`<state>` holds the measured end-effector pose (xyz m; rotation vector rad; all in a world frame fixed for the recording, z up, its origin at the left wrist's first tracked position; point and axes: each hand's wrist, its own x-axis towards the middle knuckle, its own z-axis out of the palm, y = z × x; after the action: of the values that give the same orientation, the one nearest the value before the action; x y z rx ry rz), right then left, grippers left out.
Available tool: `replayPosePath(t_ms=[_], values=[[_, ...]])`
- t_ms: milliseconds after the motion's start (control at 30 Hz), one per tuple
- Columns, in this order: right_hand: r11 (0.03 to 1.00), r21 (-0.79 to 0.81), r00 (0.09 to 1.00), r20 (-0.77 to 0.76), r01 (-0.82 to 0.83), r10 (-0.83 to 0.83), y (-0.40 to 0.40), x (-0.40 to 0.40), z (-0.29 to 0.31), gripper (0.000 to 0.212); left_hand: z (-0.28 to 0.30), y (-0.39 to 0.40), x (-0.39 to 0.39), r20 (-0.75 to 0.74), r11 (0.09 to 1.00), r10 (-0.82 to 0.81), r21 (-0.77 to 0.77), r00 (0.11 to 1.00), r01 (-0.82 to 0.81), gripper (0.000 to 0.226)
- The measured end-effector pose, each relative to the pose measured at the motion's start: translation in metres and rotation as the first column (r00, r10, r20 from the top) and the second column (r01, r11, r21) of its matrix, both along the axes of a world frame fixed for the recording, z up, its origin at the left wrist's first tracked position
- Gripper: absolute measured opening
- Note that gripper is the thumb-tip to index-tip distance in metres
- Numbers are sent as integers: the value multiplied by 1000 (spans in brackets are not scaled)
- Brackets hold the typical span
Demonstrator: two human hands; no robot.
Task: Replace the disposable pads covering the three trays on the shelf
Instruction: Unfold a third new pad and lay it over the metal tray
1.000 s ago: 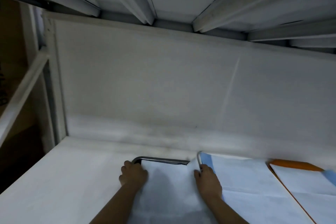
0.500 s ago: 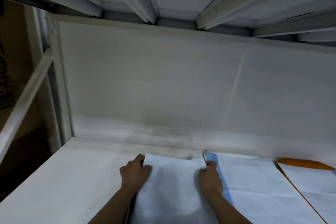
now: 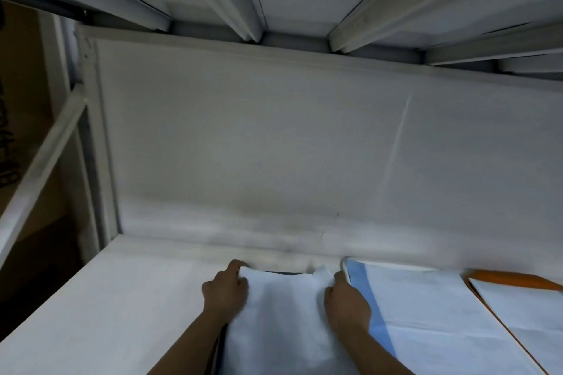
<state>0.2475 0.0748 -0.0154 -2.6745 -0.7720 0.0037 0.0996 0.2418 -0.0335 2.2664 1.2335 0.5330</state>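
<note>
The white pad (image 3: 283, 313) is gripped at its far corners by the left hand (image 3: 225, 291) and right hand (image 3: 345, 303), fingers curled, and spread over the leftmost tray (image 3: 281, 273) (probably to cover it squarely).

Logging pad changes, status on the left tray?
Left hand and right hand both grip white pad at far corners. Tray rim barely showing. Nothing in the way.

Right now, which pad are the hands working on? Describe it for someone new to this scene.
On the white shelf, three pads lie side by side. It is the leftmost pad, held at its far corners by the left hand and right hand. Unlike its neighbours, it shows plain white, no blue band.
</note>
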Motion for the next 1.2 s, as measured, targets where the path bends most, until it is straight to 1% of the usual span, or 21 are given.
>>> replayPosePath(t_ms=[67, 200, 267, 333, 400, 467, 533, 633, 667, 700, 733, 767, 833, 867, 900, 933, 967, 1000, 1033, 1100, 1200], values=[[1000, -8, 1000, 20, 18, -18, 0, -1, -4, 36, 2, -4, 0, 9, 998, -9, 67, 1000, 8, 36], [996, 68, 998, 43, 49, -52, -4, -3, -11, 39, -10, -1, -1, 35, 998, -21, 66, 999, 19, 47], [997, 64, 996, 81, 39, -44, -2, -3, -12, 45, -17, 2, 1, 7, 997, 0, 74, 1000, 0, 58], [998, 50, 993, 114, 22, -28, 3, -1, -14, 52, -15, -2, 4, -50, 991, 8, 136, 999, -1, 64], [1000, 1, 991, 135, -5, 5, 7, -2, -13, 53, -9, -10, 5, -121, 964, -21, 261, 992, 52, 62], [1000, -23, 993, 121, -10, 13, 9, -2, -14, 56, -9, -12, 6, -188, 946, -7, 318, 982, 68, 61], [999, -36, 992, 128, -1, 6, 11, -4, -16, 60, -10, -12, 6, -189, 915, 11, 399, 982, 66, 61], [998, 57, 993, 111, 32, -38, 10, -2, -18, 58, -22, -6, 6, -206, 884, -25, 453, 978, 118, 71], [993, 101, 993, 96, 56, -66, 9, 0, -17, 54, -21, -9, 5, -216, 883, -48, 448, 975, 142, 64], [989, 125, 993, 75, 83, -93, 7, 2, -17, 49, -19, -15, 3, -216, 861, -71, 480, 974, 169, 52], [983, 148, 991, 61, 107, -117, 6, 5, -17, 46, -19, -22, 3, -240, 827, -113, 515, 964, 225, 47], [977, 168, 989, 49, 131, -141, 5, 6, -17, 46, -25, -30, 3, -297, 798, -136, 532, 945, 282, 50], [960, 241, 983, 75, 144, -167, 4, 7, -12, 51, -36, -53, 4, -408, 818, -204, 428, 890, 383, 58], [952, 289, 979, 143, 97, -143, 2, 4, -12, 52, -42, -65, 2, -431, 835, -247, 360, 868, 417, 66], [949, 316, 971, 226, 2, -77, 2, 2, -13, 52, -50, -74, 4, -401, 833, -296, 336, 867, 440, 73], [951, 290, 949, 315, -109, 13, -1, -3, -16, 51, -56, -85, 3, -389, 841, -328, 295, 861, 453, 78], [955, 211, 910, 400, -210, 112, -2, -9, -21, 49, -56, -94, 2, -388, 826, -361, 290, 848, 484, 83], [953, 101, 880, 422, -285, 218, -4, -15, -28, 47, -54, -98, -2, -376, 814, -383, 295, 844, 501, 83], [943, -1, 862, 406, -332, 304, -7, -22, -37, 46, -59, -98, -4, -334, 811, -373, 335, 866, 479, 79], [918, -130, 860, 322, -374, 396, -14, -31, -52, 50, -58, -97, -12, -354, 841, -275, 362, 894, 402, 75], [907, -189, 882, 226, -376, 413, -19, -36, -62, 57, -69, -84, -17, -393, 859, -289, 296, 873, 417, 76]])
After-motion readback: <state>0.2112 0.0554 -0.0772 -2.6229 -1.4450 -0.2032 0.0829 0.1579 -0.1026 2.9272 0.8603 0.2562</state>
